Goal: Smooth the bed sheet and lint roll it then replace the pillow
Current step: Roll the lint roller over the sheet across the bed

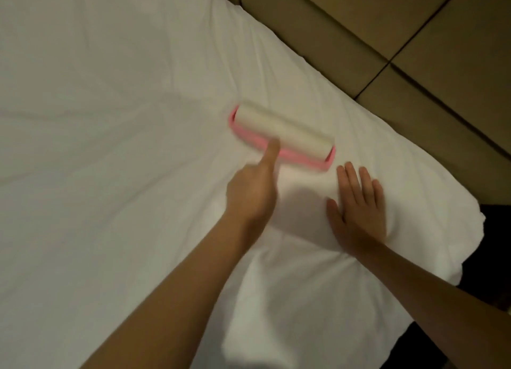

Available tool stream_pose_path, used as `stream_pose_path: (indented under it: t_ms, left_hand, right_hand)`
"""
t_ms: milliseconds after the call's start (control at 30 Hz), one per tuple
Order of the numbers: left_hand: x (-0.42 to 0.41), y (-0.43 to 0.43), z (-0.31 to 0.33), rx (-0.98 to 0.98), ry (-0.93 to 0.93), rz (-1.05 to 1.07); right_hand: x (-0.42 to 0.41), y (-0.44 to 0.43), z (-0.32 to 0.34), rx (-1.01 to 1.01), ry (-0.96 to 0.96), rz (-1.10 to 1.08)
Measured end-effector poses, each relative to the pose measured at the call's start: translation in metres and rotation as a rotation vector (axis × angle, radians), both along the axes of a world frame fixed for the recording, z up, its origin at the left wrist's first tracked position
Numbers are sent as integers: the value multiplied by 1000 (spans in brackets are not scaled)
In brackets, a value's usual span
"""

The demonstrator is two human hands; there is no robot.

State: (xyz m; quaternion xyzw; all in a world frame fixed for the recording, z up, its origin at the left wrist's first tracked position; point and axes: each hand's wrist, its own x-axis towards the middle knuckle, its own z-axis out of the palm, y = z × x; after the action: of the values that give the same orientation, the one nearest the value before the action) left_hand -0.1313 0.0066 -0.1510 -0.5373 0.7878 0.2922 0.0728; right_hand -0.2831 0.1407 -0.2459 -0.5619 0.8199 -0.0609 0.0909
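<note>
– On the bed sheet [116,97], towards its right edge, where does the lint roller [284,130] lie?

– Flat on the white cloth and set slantwise, a pale roll in a pink frame. Beyond the bed's edge behind it are the tan padded panels [401,31].

– Which hand has it?

– The left hand [250,195]. Its forefinger is stretched straight out, with the tip on the pink frame about the middle of the roll. The other fingers are curled under the palm, closed as if round the handle. The handle itself is hidden beneath the hand, and the hand is somewhat blurred.

– And the right hand [359,205]?

– It rests palm down on the sheet, near the roller's right end but not touching it. Its fingers [349,180] are straight and slightly spread, with the thumb out to the left. They hold nothing and lie flat against the cloth.

– How does the sheet look?

– It is rumpled. It rises in a soft hump under the right hand, and creases run from there towards the near corner. Long, shallow folds cross the wide left part.
</note>
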Motion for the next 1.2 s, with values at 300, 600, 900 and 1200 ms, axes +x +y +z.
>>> stream_pose_path:
  t_ms: [300, 600, 900, 1200]
  left_hand:
    - [129, 90, 8, -14, -63, -142]
    - [14, 32, -12, -121, 46, -127]
    - [185, 161, 22, 191, -158, -166]
    - [47, 105, -21, -32, 11, -131]
  right_hand:
    - [-1, 0, 0, -17, -4, 6]
    - [-2, 0, -2, -16, 22, 19]
    - [-7, 3, 4, -5, -121, 48]
    - [-17, 5, 8, 35, -154, 41]
